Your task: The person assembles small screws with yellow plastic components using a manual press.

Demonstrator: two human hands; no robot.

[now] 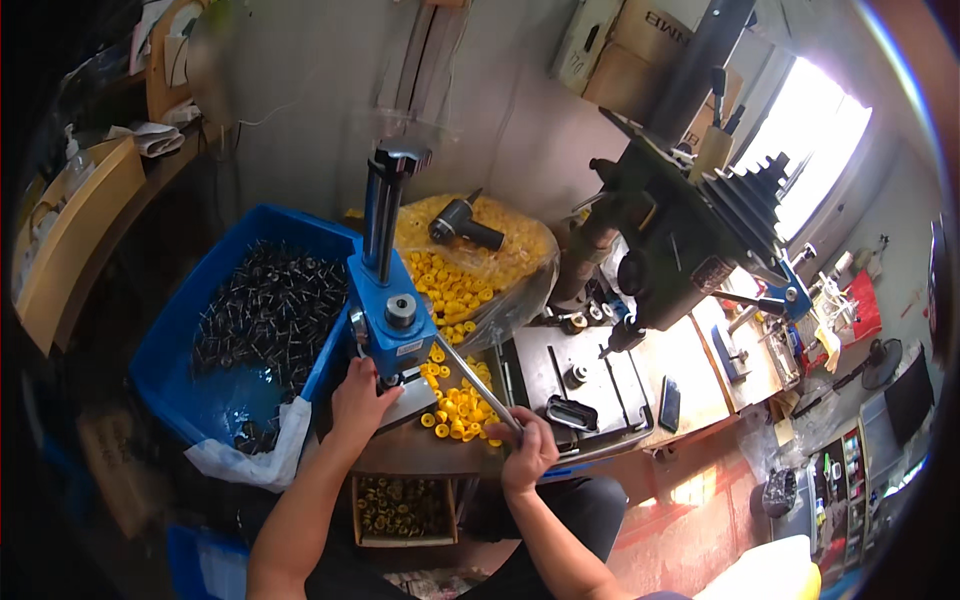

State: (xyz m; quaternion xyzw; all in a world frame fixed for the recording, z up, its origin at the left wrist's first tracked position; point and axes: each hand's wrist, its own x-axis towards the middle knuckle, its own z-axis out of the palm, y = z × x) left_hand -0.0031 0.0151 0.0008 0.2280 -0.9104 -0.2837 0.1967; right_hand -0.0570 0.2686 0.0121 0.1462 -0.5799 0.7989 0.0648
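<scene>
A blue hand-operated arbor press (392,320) stands on the bench in front of me. My right hand (528,455) is closed round the lower end of its long metal lever (478,382), which slants down to the right. My left hand (362,400) is at the press base (408,402), under the ram, with its fingers bent together; whatever they hold there is hidden. Yellow plastic caps (460,410) lie loose right of the base, some close to my right hand. Left of the press, a blue bin (165,375) holds many black parts with thin metal pins (265,320).
Behind the press sits a clear bag (530,260) of yellow caps with a black air-gun-like tool (465,225) on it. A drill press (670,235) rises at right over its metal table (585,350). A phone (669,403) lies beside it. Below the bench edge is a box of small parts (405,508).
</scene>
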